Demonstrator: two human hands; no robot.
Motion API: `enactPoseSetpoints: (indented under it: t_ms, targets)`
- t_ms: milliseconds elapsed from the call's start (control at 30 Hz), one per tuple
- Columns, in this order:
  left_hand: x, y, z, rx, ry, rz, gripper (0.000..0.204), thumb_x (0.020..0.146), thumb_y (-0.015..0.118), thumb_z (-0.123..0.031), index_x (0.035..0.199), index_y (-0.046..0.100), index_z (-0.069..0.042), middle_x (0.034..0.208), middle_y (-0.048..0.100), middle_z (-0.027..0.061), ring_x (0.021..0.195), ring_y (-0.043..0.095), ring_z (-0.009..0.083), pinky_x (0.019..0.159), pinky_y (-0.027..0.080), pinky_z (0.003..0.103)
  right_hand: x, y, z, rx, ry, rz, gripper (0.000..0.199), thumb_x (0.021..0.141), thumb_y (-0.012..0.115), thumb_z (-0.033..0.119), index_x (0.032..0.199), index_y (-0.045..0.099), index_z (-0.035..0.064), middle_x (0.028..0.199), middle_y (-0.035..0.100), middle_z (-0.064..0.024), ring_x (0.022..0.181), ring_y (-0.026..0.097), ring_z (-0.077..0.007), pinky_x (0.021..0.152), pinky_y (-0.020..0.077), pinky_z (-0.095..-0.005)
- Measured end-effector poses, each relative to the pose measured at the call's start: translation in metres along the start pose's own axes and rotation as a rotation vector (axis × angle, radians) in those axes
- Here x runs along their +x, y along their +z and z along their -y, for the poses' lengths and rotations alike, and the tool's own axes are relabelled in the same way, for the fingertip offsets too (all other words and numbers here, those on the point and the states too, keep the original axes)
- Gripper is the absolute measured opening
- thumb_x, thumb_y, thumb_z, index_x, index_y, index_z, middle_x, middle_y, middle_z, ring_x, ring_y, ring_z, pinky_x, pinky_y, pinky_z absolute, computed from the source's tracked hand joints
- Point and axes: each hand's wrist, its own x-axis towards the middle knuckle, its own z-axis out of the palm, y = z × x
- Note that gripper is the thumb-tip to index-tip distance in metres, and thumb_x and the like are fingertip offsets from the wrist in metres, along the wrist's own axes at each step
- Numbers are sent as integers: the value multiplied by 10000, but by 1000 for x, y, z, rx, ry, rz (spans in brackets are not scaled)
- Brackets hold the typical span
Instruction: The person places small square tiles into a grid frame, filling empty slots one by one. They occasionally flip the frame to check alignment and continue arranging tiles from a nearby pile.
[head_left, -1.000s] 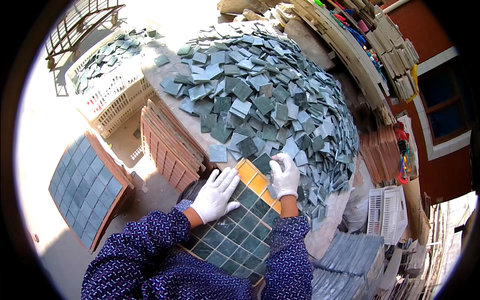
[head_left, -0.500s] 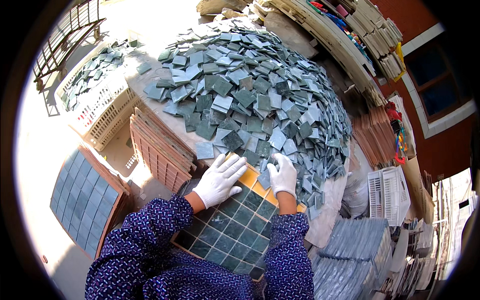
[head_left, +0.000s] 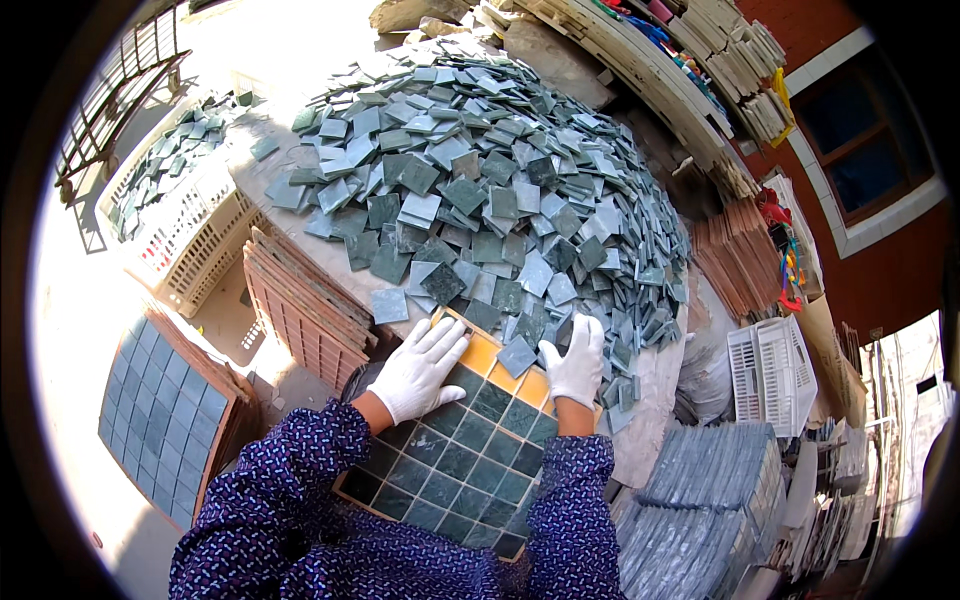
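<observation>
A yellow-based gridded tray (head_left: pixel 482 350) lies before me, mostly filled with square dark green stone tiles (head_left: pixel 456 460); bare yellow cells show along its far edge. My left hand (head_left: pixel 418 370), in a white glove, lies stretched over the tray's far left part, fingers extended and thumb apart. A loose grey-green tile (head_left: pixel 517 356) rests tilted over the far rim, between my hands. My right hand (head_left: pixel 575 365), also white-gloved, is at the tray's far right corner beside that tile. Its fingers point away, with the thumb apart and close to the tile; whether they touch, I cannot tell.
A large heap of loose tiles (head_left: pixel 470 190) spreads just beyond the tray. To the left are stacked brown trays (head_left: pixel 300 310), a tile-filled tray (head_left: pixel 160 400) and a cream crate (head_left: pixel 190 250). Wrapped tile stacks (head_left: pixel 700 480) and a white crate (head_left: pixel 770 370) stand right.
The loose tile at the far rim has turned and shows more fully between my hands. My right hand has shifted slightly right of it. My left hand stays on the tray; the whole view has shifted slightly.
</observation>
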Motion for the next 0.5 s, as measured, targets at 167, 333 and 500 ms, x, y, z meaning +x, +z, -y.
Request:
enactPoseSetpoints:
  t_ms: [167, 333, 500]
  targets:
    - [-3, -1, -5, 17, -107, -66, 781, 833, 598, -504, 1391, 415, 10, 1465, 380, 201, 1395, 299, 343, 1156, 200, 452, -27, -12, 35, 5, -16, 337, 629, 670, 823, 297, 1197, 534, 110, 1187, 558, -132, 1094, 559, -332, 906, 472, -421]
    - [1, -2, 11, -48, 8, -16, 694, 863, 601, -424, 1386, 426, -4, 1470, 386, 180, 1402, 304, 309, 1155, 217, 445, -23, 5, 14, 124, 42, 299, 478, 821, 707, 251, 1235, 536, 84, 1051, 649, -158, 935, 636, -351, 825, 514, -444]
    - [-3, 6, 10, -67, -31, -83, 664, 883, 595, -326, 1427, 368, -20, 1467, 392, 168, 1388, 328, 301, 1149, 231, 451, -14, 4, 36, 696, 259, 328, 314, 867, 622, 122, 1168, 573, 47, 1062, 679, -144, 918, 686, -239, 784, 520, -323]
